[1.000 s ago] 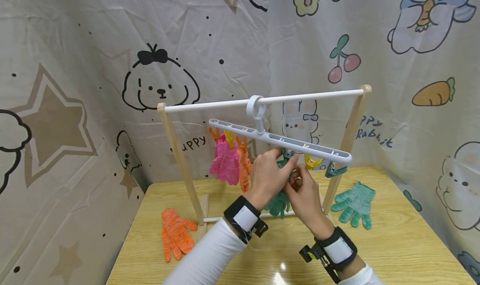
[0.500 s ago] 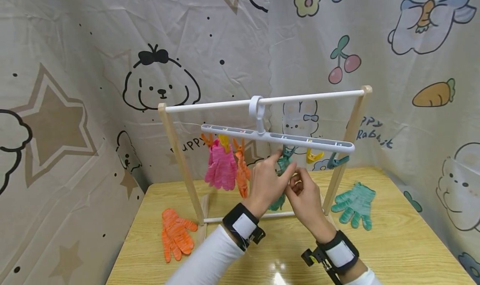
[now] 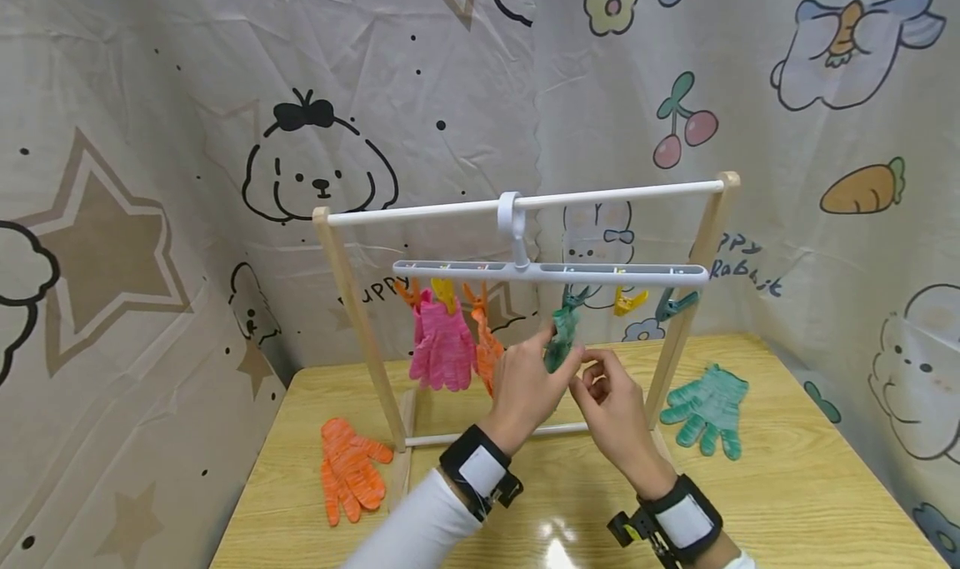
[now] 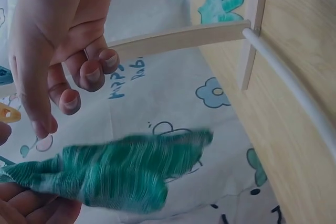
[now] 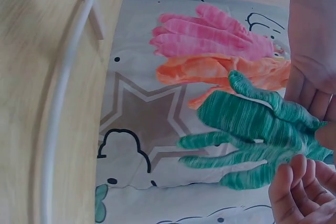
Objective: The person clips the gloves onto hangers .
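A green knit glove (image 3: 562,336) hangs from a teal clip (image 3: 574,296) on the right half of a white hanger bar (image 3: 622,275). My left hand (image 3: 521,390) is around it, fingers touching its far side near the cuff. In the left wrist view that hand's thumb stands apart from the glove (image 4: 115,169). My right hand (image 3: 611,402) is just right of the glove, fingers loosely curled and holding nothing. The right wrist view has the glove (image 5: 247,129) with its fingers spread, dangling past both hands.
The hanger hooks over a white rod (image 3: 622,194) on a wooden frame. A pink glove (image 3: 442,344) and an orange glove (image 3: 486,348) hang at left. A yellow clip (image 3: 628,302) and another teal clip (image 3: 675,305) hang at right. An orange glove (image 3: 352,469) and a green glove (image 3: 708,411) lie on the table.
The hanger bar has swung from tilted down at right to nearly level. Both hands have lowered slightly, and more of the green glove's cuff and its clip shows.
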`<move>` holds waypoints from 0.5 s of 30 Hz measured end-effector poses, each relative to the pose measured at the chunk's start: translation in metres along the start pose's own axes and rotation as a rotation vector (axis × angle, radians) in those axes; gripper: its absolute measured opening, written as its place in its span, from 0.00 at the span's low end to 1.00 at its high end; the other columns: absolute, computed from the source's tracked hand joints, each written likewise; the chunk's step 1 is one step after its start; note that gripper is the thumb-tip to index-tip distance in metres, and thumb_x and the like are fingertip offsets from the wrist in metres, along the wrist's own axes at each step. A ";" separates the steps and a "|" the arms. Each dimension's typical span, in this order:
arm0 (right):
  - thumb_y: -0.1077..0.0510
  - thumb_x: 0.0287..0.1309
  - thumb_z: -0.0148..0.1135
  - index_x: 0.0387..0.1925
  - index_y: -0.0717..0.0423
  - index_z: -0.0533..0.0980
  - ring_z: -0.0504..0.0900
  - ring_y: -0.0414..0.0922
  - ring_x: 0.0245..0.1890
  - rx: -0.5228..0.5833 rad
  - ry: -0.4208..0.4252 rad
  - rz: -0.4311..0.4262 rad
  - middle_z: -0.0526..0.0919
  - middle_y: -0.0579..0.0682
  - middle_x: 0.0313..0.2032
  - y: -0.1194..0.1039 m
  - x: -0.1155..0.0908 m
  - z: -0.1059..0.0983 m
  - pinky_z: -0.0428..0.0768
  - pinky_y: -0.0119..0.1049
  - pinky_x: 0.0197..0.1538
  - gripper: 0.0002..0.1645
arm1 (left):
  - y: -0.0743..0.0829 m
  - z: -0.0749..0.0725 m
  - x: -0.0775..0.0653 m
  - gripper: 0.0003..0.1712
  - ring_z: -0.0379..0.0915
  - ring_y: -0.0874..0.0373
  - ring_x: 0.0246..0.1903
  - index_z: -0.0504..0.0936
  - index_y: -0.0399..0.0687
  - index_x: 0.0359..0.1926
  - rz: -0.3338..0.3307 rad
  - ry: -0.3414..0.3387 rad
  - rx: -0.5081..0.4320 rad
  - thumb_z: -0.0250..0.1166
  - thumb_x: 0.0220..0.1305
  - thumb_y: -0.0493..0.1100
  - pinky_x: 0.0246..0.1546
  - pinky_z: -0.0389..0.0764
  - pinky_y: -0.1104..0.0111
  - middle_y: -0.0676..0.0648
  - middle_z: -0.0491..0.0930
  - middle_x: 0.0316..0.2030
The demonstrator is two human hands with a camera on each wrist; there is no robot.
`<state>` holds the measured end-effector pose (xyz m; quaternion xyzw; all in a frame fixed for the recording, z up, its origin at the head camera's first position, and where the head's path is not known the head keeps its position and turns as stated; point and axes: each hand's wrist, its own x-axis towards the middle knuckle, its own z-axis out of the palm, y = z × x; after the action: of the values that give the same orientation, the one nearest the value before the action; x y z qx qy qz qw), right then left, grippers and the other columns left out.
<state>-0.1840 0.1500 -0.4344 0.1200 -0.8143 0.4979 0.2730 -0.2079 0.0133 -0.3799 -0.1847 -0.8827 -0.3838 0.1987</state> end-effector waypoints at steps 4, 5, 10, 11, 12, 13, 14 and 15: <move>0.62 0.65 0.66 0.49 0.60 0.75 0.69 0.32 0.17 0.000 -0.020 0.038 0.73 0.47 0.27 0.003 -0.007 0.001 0.71 0.30 0.21 0.13 | -0.007 0.002 -0.011 0.28 0.46 0.68 0.09 0.83 0.43 0.59 -0.039 0.006 -0.021 0.65 0.67 0.57 0.12 0.48 0.75 0.52 0.69 0.14; 0.61 0.65 0.66 0.48 0.60 0.75 0.69 0.32 0.17 0.001 -0.026 0.052 0.74 0.47 0.27 0.004 -0.009 0.001 0.71 0.30 0.21 0.13 | -0.008 0.003 -0.014 0.29 0.45 0.69 0.09 0.82 0.44 0.60 -0.051 0.005 -0.026 0.65 0.68 0.57 0.12 0.48 0.76 0.50 0.72 0.14; 0.59 0.66 0.65 0.48 0.61 0.75 0.69 0.32 0.17 0.003 -0.054 0.117 0.74 0.48 0.27 0.009 -0.019 0.002 0.71 0.30 0.21 0.13 | -0.019 0.005 -0.027 0.29 0.45 0.70 0.07 0.81 0.45 0.61 -0.095 -0.008 -0.043 0.65 0.67 0.57 0.11 0.50 0.75 0.41 0.87 0.29; 0.59 0.67 0.65 0.48 0.61 0.75 0.69 0.32 0.18 0.003 -0.059 0.125 0.74 0.48 0.28 0.010 -0.021 0.002 0.71 0.30 0.21 0.13 | -0.021 0.006 -0.030 0.29 0.48 0.69 0.08 0.81 0.45 0.62 -0.107 -0.017 -0.044 0.65 0.67 0.57 0.11 0.51 0.75 0.41 0.88 0.29; 0.59 0.67 0.64 0.48 0.62 0.75 0.69 0.32 0.18 0.006 -0.064 0.131 0.74 0.49 0.28 0.011 -0.022 0.002 0.71 0.30 0.22 0.13 | -0.023 0.006 -0.032 0.29 0.54 0.68 0.09 0.81 0.46 0.62 -0.113 -0.019 -0.042 0.65 0.67 0.57 0.11 0.53 0.75 0.41 0.89 0.35; 0.59 0.67 0.64 0.48 0.61 0.75 0.69 0.32 0.18 0.008 -0.069 0.138 0.74 0.49 0.28 0.012 -0.024 0.002 0.72 0.30 0.22 0.13 | -0.025 0.007 -0.034 0.28 0.59 0.66 0.10 0.81 0.47 0.62 -0.122 -0.022 -0.042 0.65 0.67 0.57 0.12 0.54 0.74 0.41 0.89 0.39; 0.58 0.68 0.64 0.49 0.61 0.76 0.69 0.32 0.18 0.009 -0.075 0.144 0.74 0.49 0.28 0.013 -0.025 0.002 0.72 0.30 0.22 0.13 | -0.026 0.007 -0.036 0.28 0.66 0.64 0.12 0.81 0.48 0.62 -0.129 -0.025 -0.040 0.65 0.67 0.57 0.13 0.57 0.74 0.41 0.89 0.43; 0.58 0.68 0.63 0.49 0.61 0.76 0.70 0.32 0.18 0.009 -0.081 0.155 0.75 0.49 0.28 0.013 -0.027 0.002 0.72 0.30 0.22 0.13 | -0.028 0.007 -0.038 0.28 0.73 0.61 0.16 0.82 0.49 0.62 -0.133 -0.027 -0.035 0.65 0.67 0.57 0.14 0.60 0.74 0.41 0.89 0.43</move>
<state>-0.1689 0.1526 -0.4599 0.0779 -0.8292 0.5161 0.2000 -0.1898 -0.0054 -0.4200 -0.1343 -0.8887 -0.4091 0.1576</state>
